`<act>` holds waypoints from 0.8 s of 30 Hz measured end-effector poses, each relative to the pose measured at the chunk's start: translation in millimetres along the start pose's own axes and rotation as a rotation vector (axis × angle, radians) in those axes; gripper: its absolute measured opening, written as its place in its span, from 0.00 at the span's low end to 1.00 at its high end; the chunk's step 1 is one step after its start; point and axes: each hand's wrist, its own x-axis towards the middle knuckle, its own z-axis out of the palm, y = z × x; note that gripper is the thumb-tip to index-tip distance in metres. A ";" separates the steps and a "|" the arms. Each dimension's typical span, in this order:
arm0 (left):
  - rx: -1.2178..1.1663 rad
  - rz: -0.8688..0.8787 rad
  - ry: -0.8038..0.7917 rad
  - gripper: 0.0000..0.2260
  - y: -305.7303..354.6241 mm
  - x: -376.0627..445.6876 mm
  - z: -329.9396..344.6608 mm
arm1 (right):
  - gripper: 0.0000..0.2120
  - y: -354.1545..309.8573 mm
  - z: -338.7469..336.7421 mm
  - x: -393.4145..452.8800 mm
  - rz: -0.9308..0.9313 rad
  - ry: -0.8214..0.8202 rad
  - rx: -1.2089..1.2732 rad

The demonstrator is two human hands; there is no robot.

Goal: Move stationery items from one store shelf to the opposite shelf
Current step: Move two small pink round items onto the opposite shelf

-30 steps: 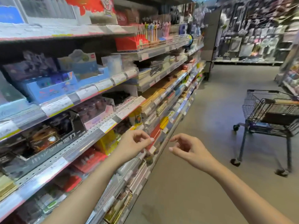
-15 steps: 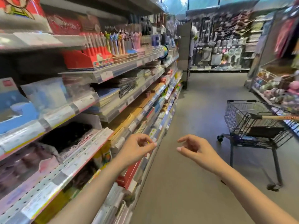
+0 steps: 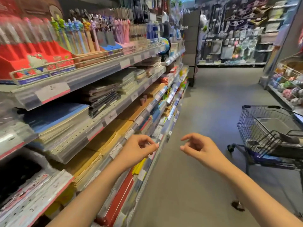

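Between picks: left hand (image 3: 137, 151) and right hand (image 3: 199, 149) both loosely curled, holding nothing, out in the aisle beside the stationery shelf (image 3: 105, 117). Notebook stacks (image 3: 65, 128) sit on it, untouched. Next: reach in, grip one, turn toward the shopping cart (image 3: 268, 128) side
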 end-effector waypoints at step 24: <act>0.067 -0.274 0.284 0.08 -75.9 378.5 36.5 | 0.08 184.5 -111.9 425.4 -0.101 -0.390 -0.041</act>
